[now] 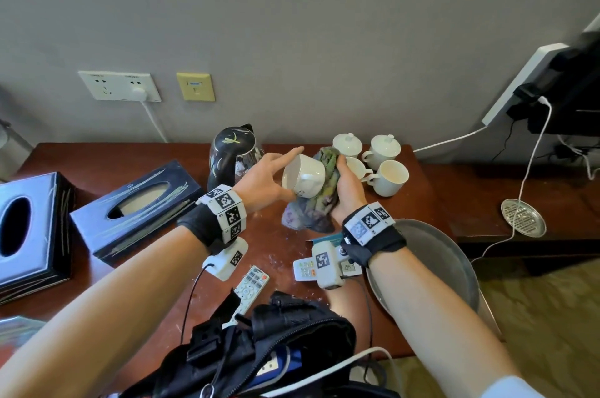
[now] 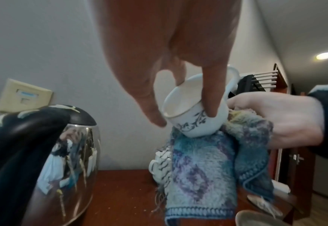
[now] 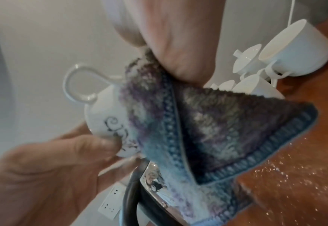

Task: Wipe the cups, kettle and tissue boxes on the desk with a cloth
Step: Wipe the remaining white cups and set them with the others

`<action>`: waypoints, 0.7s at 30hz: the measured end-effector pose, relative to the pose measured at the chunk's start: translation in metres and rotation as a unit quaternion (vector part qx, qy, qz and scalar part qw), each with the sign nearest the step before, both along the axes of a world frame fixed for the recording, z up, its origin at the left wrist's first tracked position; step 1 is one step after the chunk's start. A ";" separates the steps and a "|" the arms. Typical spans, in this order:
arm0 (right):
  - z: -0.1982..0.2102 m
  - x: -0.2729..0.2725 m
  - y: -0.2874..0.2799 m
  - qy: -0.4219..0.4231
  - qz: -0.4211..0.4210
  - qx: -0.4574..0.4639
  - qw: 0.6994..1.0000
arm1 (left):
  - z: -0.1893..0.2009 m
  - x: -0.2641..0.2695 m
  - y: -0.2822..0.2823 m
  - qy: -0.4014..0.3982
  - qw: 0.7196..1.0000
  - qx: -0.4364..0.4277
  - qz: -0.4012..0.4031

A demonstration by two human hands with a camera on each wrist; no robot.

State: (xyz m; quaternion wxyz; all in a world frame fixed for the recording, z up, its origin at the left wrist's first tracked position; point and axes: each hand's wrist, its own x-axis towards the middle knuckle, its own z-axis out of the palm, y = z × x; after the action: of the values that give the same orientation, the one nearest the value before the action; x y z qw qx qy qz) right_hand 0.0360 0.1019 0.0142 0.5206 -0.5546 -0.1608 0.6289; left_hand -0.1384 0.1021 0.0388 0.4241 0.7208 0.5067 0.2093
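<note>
Cup [image 1: 303, 177] pinched in left grip [image 1: 264, 178]; right grip [image 1: 345, 186] clutches cloth [image 1: 319, 202].

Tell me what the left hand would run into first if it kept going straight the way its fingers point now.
The left hand already holds the white cup tilted on its side. Its fingers point toward the back right, so pushing on, it would likely meet the cloth in the right hand; depth is uncertain.

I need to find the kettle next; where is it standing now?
In the head view, the kettle stands at the back of the desk by the wall, left of the white cups and just behind the left hand.
</note>
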 end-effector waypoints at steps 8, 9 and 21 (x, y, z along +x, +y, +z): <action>-0.007 -0.014 -0.008 -0.010 -0.022 0.108 0.994 | 0.000 0.000 0.001 -0.157 0.973 -0.162 0.058; -0.005 -0.016 -0.010 -0.008 -0.023 0.125 0.992 | -0.001 0.000 0.003 -0.169 0.970 -0.161 0.070; 0.015 -0.008 -0.007 -0.187 0.084 0.269 0.941 | -0.007 0.007 0.008 -0.160 0.978 -0.099 0.094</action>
State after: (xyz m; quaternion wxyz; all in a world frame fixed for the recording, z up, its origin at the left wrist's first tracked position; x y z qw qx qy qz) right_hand 0.0279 0.0949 0.0294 0.5563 -0.4863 -0.4644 0.4883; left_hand -0.1319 0.1105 0.0317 0.5471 0.5816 0.5161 0.3099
